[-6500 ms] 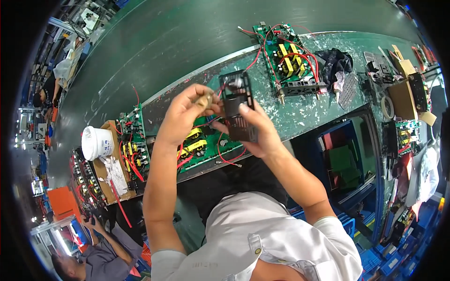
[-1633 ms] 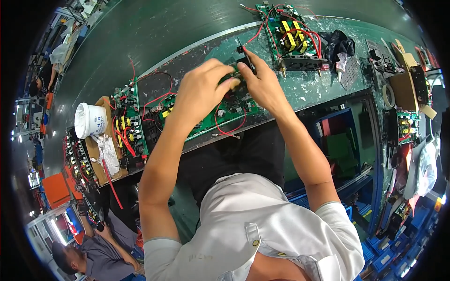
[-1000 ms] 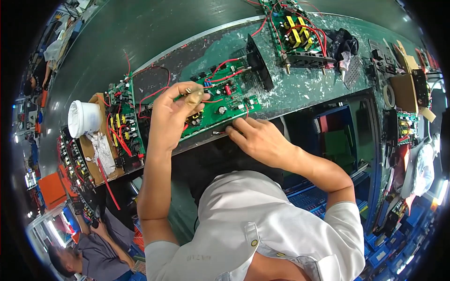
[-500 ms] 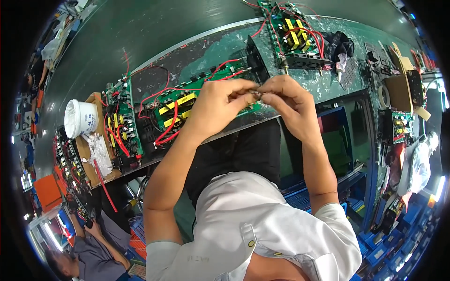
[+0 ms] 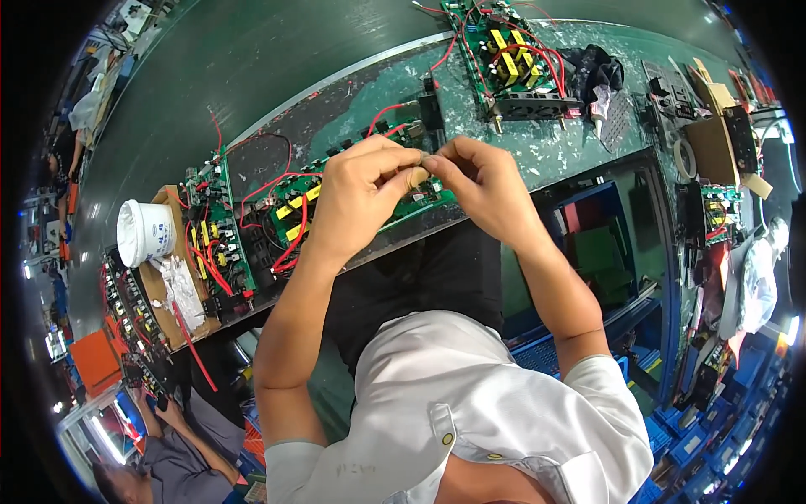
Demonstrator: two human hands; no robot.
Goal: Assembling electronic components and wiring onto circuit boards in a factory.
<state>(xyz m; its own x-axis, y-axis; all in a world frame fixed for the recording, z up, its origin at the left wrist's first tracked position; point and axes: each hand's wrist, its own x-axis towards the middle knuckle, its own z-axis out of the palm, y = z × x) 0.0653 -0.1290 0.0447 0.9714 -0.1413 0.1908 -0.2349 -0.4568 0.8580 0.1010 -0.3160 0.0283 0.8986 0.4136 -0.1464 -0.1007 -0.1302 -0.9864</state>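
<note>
Head view, looking down at the bench: two bare hands meet over the right half of a long green circuit board with yellow blocks, which lies near the front edge of a scuffed green bench top. The board's long axis runs roughly along that edge, slanting from near left to farther right. At the board's right end a flat black panel stands upright; at its left end thick red cables curl toward the wearer.

The left hand reaches over the board's middle, back upward, thumb and fingers drawn to a narrow pinch. The right hand comes in past the board's right end, pinched just as narrowly, its fingertips meeting those of the left. Whatever sits between them is too small for me to make out, so I cannot tell what either holds.

Left of the board lies a green board with red wires, its long axis crossing the first one's. Farther left of the board stands a white plastic tub. Beyond the board's right end, a green board with a black end plate points that plate back toward the wearer.
</note>
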